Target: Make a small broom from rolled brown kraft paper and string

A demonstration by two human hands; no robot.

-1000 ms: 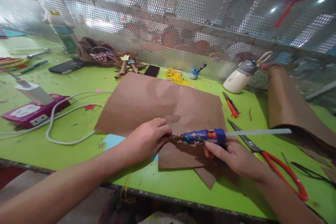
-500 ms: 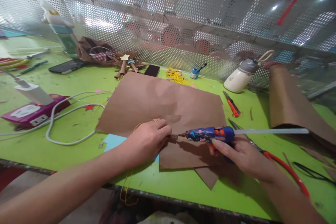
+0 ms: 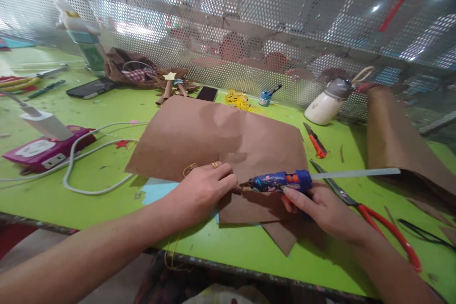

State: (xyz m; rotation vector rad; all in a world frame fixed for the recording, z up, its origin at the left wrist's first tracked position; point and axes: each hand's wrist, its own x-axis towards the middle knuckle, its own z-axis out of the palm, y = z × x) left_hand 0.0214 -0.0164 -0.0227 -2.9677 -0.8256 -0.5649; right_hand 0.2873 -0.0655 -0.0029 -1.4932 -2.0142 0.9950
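Note:
My right hand is wrapped around a paint-smeared blue glue gun, its thumb along the side and a long clear glue stick jutting from the back. The nozzle points left, right at the fingertips of my left hand. Those fingers are closed in a pinch on a small brown piece, mostly hidden by them. Thin gold cord loops beside the left knuckles. Beneath both hands lie sheets of brown kraft paper, with light blue paper partly under them.
Red-handled scissors and an orange utility knife lie at the right, near a rolled brown sheet. A cream bottle leans behind. At left are a purple power strip and a white cable. A perforated metal screen stands behind.
The glue gun has shifted slightly left, its nozzle now closer to my left fingertips. The left fingers cover more of the small brown piece, and the kraft paper has slid slightly left.

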